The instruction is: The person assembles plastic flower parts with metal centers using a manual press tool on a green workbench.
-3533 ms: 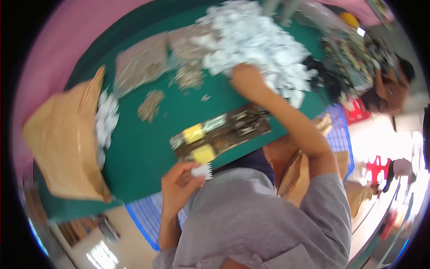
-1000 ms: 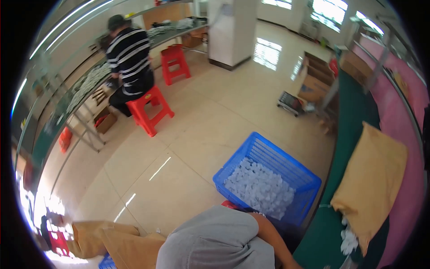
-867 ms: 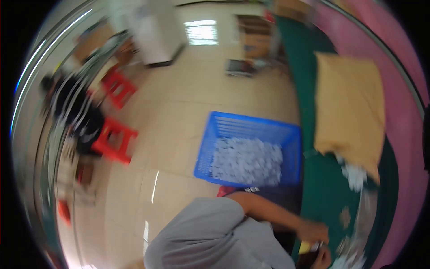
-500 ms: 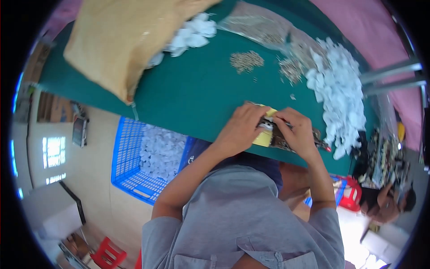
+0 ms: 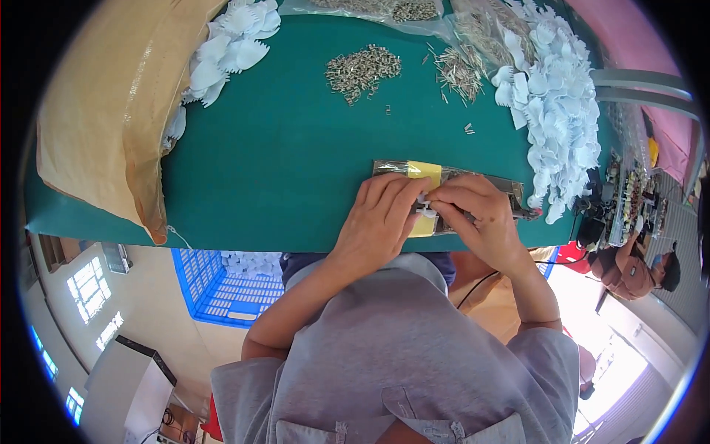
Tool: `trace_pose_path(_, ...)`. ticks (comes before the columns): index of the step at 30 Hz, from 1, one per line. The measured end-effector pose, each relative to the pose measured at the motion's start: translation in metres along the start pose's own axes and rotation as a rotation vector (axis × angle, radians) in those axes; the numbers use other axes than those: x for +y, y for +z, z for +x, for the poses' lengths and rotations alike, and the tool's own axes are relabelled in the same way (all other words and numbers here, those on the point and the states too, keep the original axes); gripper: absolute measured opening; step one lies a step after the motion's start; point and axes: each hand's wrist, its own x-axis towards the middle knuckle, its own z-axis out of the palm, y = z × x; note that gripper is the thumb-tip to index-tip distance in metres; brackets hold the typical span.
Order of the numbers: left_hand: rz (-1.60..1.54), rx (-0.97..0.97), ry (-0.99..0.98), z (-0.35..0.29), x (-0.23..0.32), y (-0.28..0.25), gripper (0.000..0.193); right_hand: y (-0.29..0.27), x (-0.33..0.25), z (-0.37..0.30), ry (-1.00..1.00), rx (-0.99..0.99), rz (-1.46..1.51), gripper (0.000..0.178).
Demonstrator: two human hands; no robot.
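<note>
Between my hands, at the near edge of the green table, is a small white plastic piece (image 5: pixel 426 212). My left hand (image 5: pixel 376 220) is closed with thumb and fingertips on it. The fingertips of my right hand (image 5: pixel 479 209) are pinched together against the piece's right side; anything tiny inside that pinch is hidden. Both hands are over a flat dark plate (image 5: pixel 384 168) with a yellow band (image 5: pixel 424 171) across it, its middle partly covered by my fingers. By my right wrist, a red-tipped part (image 5: pixel 538 213) sticks out at the plate's right end.
Small metal clips (image 5: pixel 362 70) and thin metal pins (image 5: pixel 460 75) form two piles farther back. White scalloped plastic pieces (image 5: pixel 560 118) are heaped at right. A large tan paper sack (image 5: pixel 103 111) lies at left. Below the table edge stands a blue crate (image 5: pixel 203 285). Another person (image 5: pixel 629 270) is far right.
The view has shifted and levelled, so the table looks straighter and less of the crate shows. My hands stay together over the plate, the white piece between them.
</note>
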Motion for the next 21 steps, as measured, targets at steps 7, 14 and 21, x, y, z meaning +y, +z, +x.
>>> trace_pose_path(7,-0.037,0.026,-0.002,0.001,-0.009,0.001,0.056,0.018,0.005,-0.012,-0.155,0.146,-0.112,0.033)
trace_pose_path(14,0.031,0.068,0.151,0.008,-0.008,-0.001,0.049,0.017,0.013,-0.022,-0.213,0.244,-0.097,0.028)
trace_pose_path(21,0.149,0.008,0.197,0.014,-0.001,-0.010,0.035,-0.047,0.081,0.011,0.081,0.245,-0.166,0.015)
